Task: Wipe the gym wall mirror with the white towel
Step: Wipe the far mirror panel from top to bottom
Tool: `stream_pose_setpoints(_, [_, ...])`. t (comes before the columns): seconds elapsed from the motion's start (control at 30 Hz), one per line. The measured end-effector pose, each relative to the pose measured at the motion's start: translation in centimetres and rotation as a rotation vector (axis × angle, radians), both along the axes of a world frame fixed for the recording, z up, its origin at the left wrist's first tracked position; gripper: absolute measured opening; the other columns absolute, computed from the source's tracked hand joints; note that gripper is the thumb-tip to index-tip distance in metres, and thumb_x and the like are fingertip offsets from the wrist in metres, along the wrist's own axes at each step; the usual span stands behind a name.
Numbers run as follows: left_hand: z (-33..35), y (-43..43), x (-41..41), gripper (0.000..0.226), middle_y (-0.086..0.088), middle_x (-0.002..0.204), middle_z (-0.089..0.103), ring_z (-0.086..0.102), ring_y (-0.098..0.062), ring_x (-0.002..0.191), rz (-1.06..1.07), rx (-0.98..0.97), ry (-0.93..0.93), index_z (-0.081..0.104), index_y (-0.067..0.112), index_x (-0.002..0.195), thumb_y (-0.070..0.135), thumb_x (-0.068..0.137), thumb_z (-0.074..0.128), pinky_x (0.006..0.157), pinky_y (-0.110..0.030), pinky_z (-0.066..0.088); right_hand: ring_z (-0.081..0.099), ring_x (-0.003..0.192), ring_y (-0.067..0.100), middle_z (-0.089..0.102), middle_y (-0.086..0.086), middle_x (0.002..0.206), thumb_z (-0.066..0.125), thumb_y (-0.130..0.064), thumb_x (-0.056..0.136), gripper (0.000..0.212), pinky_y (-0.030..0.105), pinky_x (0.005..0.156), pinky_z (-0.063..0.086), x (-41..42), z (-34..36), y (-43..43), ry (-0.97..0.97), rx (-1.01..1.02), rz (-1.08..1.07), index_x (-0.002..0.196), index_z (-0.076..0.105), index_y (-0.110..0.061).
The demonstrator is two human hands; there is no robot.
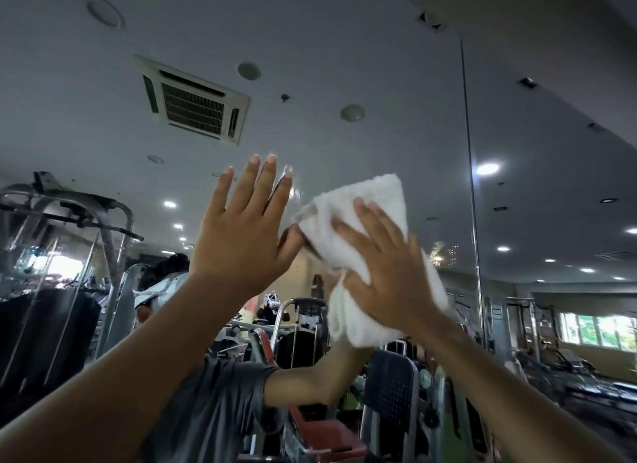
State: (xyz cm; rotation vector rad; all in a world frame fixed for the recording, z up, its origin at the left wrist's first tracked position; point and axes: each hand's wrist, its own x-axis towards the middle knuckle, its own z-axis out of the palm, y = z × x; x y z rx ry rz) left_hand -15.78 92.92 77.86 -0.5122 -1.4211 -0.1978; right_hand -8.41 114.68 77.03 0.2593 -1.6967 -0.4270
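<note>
Left hand [241, 235] raised, fingers straight and slightly apart, palm flat against mirror [344, 48]. Right hand [389, 266] just beside it, fingers spread straight, pressing white towel [365, 200] onto the glass. Towel bunched under right palm, its edge reaching left thumb.

The large glass wall mirror [344, 66] fills the wall ahead. A thin vertical seam [470, 152] splits it, well to the right of the right hand's fingers. A crumpled white terry towel [365, 200] lies against the glass, pressed there under the spread fingers of the right hand [389, 273]. The left hand [241, 231] rests flat on the glass just beside the towel, fingers straight, with a wet smear [293, 190] by its index fingertip.
</note>
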Motion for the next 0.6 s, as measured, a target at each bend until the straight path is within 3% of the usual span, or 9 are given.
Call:
stream_pose_setpoints(0.13, [-0.2,0.1,0.1,0.071,-0.02,0.161,0.029,0.023,-0.034,0.151,-0.015,0.008,-0.024,0.036,0.006,0.153,0.046,0.096,0.026,0.121,-0.056,0.019,0.019,0.15,0.025,0.022,-0.001,0.165,0.03,-0.058,0.086,0.071,0.064,0.114,0.023,0.3,4.7,1.2,0.111,-0.522,0.031,0.154,0.031,-0.036])
stream_pose_setpoints(0.2, [0.0,-0.1,0.1,0.07,-0.019,0.161,0.03,0.024,-0.033,0.151,-0.023,-0.002,-0.022,0.036,0.007,0.153,0.047,0.095,0.026,0.121,-0.056,0.02,0.013,0.152,0.024,0.016,0.001,0.166,0.036,-0.053,0.095,0.064,0.061,0.117,0.018,-0.3,7.0,-1.2,0.133,-0.667,-0.007,0.156,0.025,-0.035])
stream_pose_setpoints(0.3, [0.2,-0.4,-0.1,0.069,-0.019,0.159,0.033,0.027,-0.033,0.15,-0.039,-0.007,0.006,0.039,0.008,0.152,0.046,0.095,0.03,0.121,-0.055,0.02,0.01,0.153,0.023,0.011,0.001,0.168,0.033,-0.053,0.096,0.066,0.058,0.115,0.018,-1.0,5.4,-3.8,0.126,-0.415,-0.053,0.158,0.019,-0.035])
stream_pose_setpoints(0.4, [0.1,-0.3,-0.1,0.071,-0.02,0.159,0.032,0.027,-0.034,0.15,-0.04,-0.011,0.011,0.039,0.006,0.151,0.049,0.096,0.026,0.121,-0.055,0.02,0.017,0.152,0.022,0.019,0.002,0.166,0.034,-0.056,0.092,0.067,0.055,0.106,0.03,-0.7,0.9,-1.8,0.062,-0.069,-0.023,0.155,0.023,-0.037])
stream_pose_setpoints(0.47, [-0.1,0.0,0.0,0.073,-0.022,0.16,0.03,0.025,-0.036,0.15,-0.018,-0.015,0.001,0.037,0.004,0.152,0.049,0.097,0.022,0.121,-0.057,0.019,0.022,0.15,0.022,0.024,0.002,0.164,0.037,-0.055,0.09,0.065,0.059,0.105,0.033,0.0,-0.4,1.0,0.012,0.02,-0.016,0.152,0.026,-0.037])
stream_pose_setpoints(0.53, [-0.3,0.3,0.2,0.073,-0.023,0.161,0.027,0.022,-0.036,0.151,0.021,-0.005,-0.016,0.034,0.003,0.153,0.046,0.096,0.024,0.122,-0.057,0.017,0.023,0.15,0.025,0.026,0.002,0.164,0.035,-0.052,0.09,0.064,0.068,0.108,0.03,0.5,0.8,2.5,0.049,-0.152,-0.001,0.152,0.029,-0.038])
stream_pose_setpoints(0.6, [-0.2,0.2,0.3,0.074,-0.022,0.162,0.024,0.018,-0.035,0.152,0.048,-0.003,-0.035,0.03,0.005,0.155,0.047,0.095,0.022,0.123,-0.056,0.014,0.019,0.151,0.026,0.022,0.001,0.165,0.029,-0.051,0.092,0.064,0.068,0.112,0.026,0.1,3.9,1.4,0.138,-0.451,0.013,0.154,0.028,-0.038])
